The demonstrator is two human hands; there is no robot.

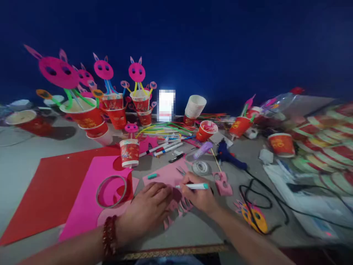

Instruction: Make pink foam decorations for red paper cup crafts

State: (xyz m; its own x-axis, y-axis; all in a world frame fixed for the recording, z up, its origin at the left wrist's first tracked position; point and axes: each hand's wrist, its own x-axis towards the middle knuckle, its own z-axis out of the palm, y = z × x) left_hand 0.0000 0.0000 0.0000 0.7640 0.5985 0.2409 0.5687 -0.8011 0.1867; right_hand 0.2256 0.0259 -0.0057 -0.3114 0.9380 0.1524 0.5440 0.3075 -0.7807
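My right hand (197,195) grips a white marker (194,186) with a teal end, its tip over a light pink foam sheet (165,173). My left hand (150,204) lies flat on that sheet's near side, fingers stretched toward the marker tip. On the sheet, beyond my left hand, rests a teal cap (152,176). Between and below my hands are small pink cut-outs (175,211). Scissor tips (181,170) show just beyond my right hand, the rest hidden. To its right lies a pink piece with holes (223,184).
Magenta (82,198) and red sheets (35,195) lie left, with a tape ring (111,191) on top. Decorated paper cups (129,152) and straws (165,129) stand or lie behind. A blue glue gun (230,156) trails a black cord (271,200) at right.
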